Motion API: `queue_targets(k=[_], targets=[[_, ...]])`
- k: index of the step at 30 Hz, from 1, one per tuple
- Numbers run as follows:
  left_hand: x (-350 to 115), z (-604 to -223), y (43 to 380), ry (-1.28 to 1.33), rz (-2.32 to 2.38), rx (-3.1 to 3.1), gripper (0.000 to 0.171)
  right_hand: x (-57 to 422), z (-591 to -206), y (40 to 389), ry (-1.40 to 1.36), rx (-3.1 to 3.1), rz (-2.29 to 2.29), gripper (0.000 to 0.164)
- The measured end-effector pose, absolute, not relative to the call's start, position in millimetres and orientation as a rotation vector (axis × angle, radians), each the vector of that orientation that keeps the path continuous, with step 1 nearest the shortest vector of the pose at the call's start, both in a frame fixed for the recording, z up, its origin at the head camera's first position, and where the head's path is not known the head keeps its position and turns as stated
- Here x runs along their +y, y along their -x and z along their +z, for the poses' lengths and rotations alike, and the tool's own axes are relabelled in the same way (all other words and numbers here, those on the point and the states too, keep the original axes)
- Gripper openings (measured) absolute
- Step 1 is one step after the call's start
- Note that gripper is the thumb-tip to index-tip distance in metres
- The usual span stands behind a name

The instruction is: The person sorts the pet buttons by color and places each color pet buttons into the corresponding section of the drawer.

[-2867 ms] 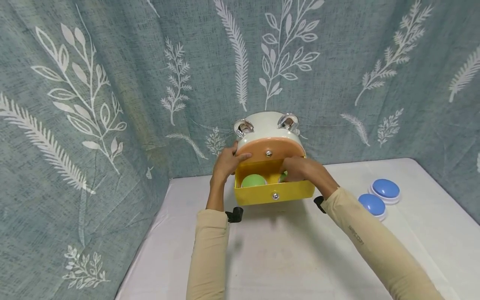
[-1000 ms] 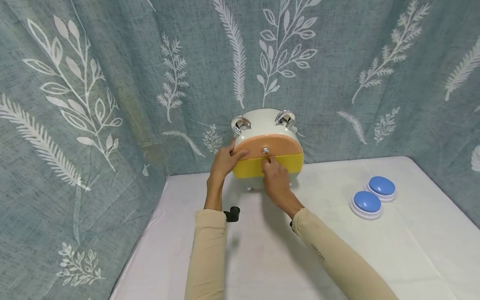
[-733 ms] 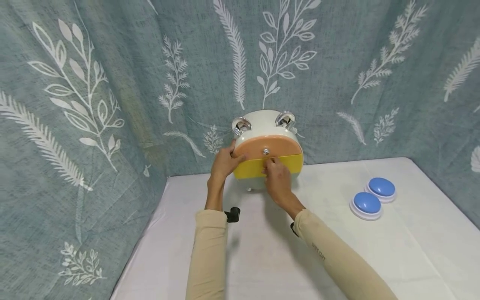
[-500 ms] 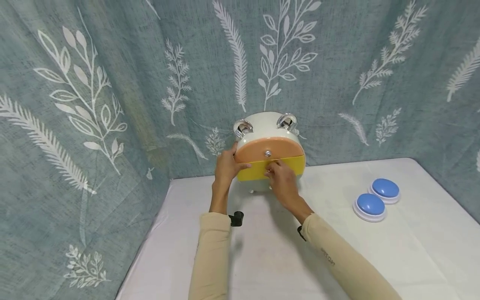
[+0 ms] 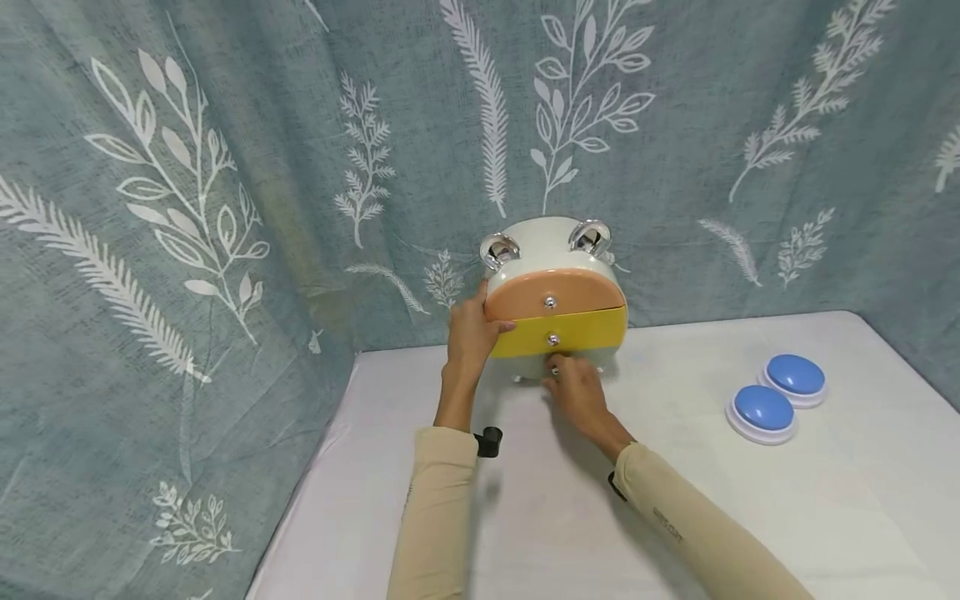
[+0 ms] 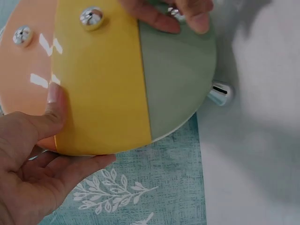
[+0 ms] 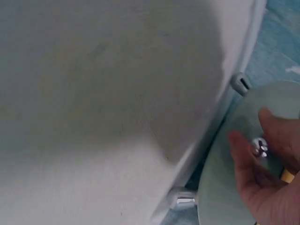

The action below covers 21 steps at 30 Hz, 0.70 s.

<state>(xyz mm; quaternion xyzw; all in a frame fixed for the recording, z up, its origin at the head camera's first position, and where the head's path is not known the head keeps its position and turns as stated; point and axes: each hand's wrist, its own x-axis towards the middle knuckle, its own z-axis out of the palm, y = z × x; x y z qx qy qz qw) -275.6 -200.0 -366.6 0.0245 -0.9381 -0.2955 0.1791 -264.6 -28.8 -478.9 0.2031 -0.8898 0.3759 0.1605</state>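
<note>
A small rounded drawer box with a white shell and silver ear-like loops stands at the back of the table. Its front carries an orange drawer, a yellow drawer and a pale green drawer, all flush. My left hand grips the box's left side, thumb on the front near the orange-yellow seam, fingers round the edge. At the lowest drawer, the thumb and finger of my right hand close in from both sides around the silver drawer knob.
Two blue push buttons with white bases, one nearer and one farther, sit to the right on the white-covered table. A patterned teal curtain hangs right behind the box and along the left side.
The yellow drawer, earlier pulled out with a green round thing visible inside, has been pushed in. My right hand has dropped from the yellow drawer's knob to the green drawer's. The left hand keeps its grip.
</note>
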Motion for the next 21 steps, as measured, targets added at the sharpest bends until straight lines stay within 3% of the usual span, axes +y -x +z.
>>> queue_targets(k=[3,10,21], targets=[[-195,-369,276,-0.091,-0.79,-2.64,0.088,-31,-480,269,-0.541,-2.512,1.027,0.009],[-192,-370,273,-0.121,-0.72,-2.666,0.086,-30,-483,271,-0.554,-2.458,1.023,0.016],[-192,-365,274,-0.152,-0.736,-2.722,0.086,-31,-489,272,-0.603,-2.404,0.791,0.01]])
